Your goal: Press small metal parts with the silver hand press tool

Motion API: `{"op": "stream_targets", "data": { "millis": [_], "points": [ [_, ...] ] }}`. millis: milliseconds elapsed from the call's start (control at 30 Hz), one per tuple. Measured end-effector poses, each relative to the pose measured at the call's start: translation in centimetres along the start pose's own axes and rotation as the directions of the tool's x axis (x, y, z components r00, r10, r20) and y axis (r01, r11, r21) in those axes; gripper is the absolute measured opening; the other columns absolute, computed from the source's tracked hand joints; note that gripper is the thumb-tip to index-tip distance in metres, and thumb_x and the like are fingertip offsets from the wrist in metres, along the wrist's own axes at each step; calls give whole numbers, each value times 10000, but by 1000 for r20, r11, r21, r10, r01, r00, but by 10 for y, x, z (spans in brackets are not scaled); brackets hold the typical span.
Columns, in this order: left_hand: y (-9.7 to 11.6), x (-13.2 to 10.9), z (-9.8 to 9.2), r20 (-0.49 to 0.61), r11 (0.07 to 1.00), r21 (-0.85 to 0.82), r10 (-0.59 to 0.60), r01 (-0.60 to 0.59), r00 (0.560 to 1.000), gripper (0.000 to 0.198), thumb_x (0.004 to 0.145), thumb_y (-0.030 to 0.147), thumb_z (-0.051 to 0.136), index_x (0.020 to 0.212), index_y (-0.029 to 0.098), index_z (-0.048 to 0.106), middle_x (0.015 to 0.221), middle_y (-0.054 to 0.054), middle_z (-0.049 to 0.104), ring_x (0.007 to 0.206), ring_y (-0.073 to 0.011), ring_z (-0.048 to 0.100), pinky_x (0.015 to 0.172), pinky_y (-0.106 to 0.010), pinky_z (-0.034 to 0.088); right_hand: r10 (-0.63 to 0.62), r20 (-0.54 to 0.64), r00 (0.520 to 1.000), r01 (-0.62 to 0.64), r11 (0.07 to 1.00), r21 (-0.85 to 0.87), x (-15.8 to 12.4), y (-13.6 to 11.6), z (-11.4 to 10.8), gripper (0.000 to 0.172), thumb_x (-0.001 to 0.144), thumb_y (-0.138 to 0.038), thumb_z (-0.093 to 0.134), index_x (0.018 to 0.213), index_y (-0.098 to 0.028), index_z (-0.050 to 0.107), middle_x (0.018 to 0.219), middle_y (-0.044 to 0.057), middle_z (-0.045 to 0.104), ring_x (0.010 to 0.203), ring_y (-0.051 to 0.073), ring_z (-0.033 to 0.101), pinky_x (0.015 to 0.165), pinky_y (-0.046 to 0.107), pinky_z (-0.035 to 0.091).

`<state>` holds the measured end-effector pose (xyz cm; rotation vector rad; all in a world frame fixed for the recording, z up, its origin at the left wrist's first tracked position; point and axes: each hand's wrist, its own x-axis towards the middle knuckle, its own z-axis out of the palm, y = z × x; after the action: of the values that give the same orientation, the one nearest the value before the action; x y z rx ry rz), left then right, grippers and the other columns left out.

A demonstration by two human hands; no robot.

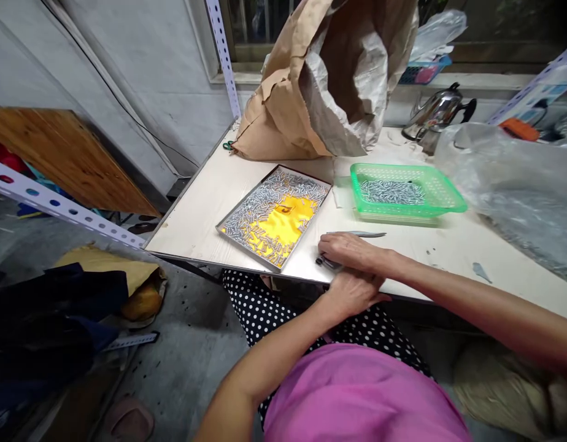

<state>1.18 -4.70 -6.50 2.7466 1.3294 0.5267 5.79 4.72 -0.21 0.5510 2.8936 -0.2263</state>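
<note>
At the table's front edge, my right hand (348, 248) rests with curled fingers on a small dark metal object (328, 264), mostly covered by the hand. Just below it, my left hand (354, 291) is closed against the table edge, partly under the right wrist; what it holds is hidden. Tweezers (369, 234) lie just beyond my right hand. Left of my hands is a shallow metal tray (250, 253) with a yellow bottom, strewn with many small silvery metal pins (246, 212). A green plastic basket (442, 190) at the right holds more such metal pieces (391, 192).
A large open brown paper bag (278, 116) stands at the back of the table (196, 209). Behind the basket is a metal kettle (437, 110). A big clear plastic bag (518, 184) fills the right side. Small scissors (227, 145) with green handles lie by the paper bag.
</note>
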Motion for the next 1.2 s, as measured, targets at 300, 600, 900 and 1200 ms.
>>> {"op": "stream_targets", "data": {
  "millis": [300, 600, 900, 1200],
  "points": [
    [-2, 3, 0, -3, 992, -123, -11, 11, 1000, 466, 939, 426, 536, 1255, 83, 543, 1227, -187, 632, 1181, -318, 568, 976, -416, 457, 329, -219, 919, -171, 831, 530, -7, -3, 8, 75, 884, -223, 504, 876, -176, 562, 757, 13, 635, 632, 130, 553, 597, 243, 416],
    [-4, 1, 0, -101, 997, -65, -34, 27, 994, 566, 893, 498, 582, 1335, 161, 476, 1410, -166, 506, 1370, -325, 411, 1122, -493, 340, 479, -733, 484, -123, 866, 484, -84, 16, -91, 175, 877, -341, 555, 974, -198, 586, 778, 9, 647, 686, 147, 591, 656, 296, 491],
    [-1, 0, -5, -111, 994, -92, -76, 66, 991, 594, 862, 556, 597, 1307, 172, 519, 1358, -133, 571, 1346, -294, 457, 1144, -474, 342, 480, -789, 384, -480, 834, 273, -118, 113, -104, 207, 903, -264, 539, 1057, -170, 641, 959, 84, 670, 744, 190, 619, 702, 328, 483],
    [12, 9, -9, 15, 979, -131, -157, 157, 988, 654, 913, 532, 525, 1445, 179, 382, 1522, -144, 399, 1461, -291, 261, 1181, -508, 262, 401, -351, 846, -320, 909, 267, -105, 76, -7, 257, 962, -290, 470, 930, -206, 711, 904, 57, 685, 837, 185, 637, 700, 262, 434]
  ]
}}
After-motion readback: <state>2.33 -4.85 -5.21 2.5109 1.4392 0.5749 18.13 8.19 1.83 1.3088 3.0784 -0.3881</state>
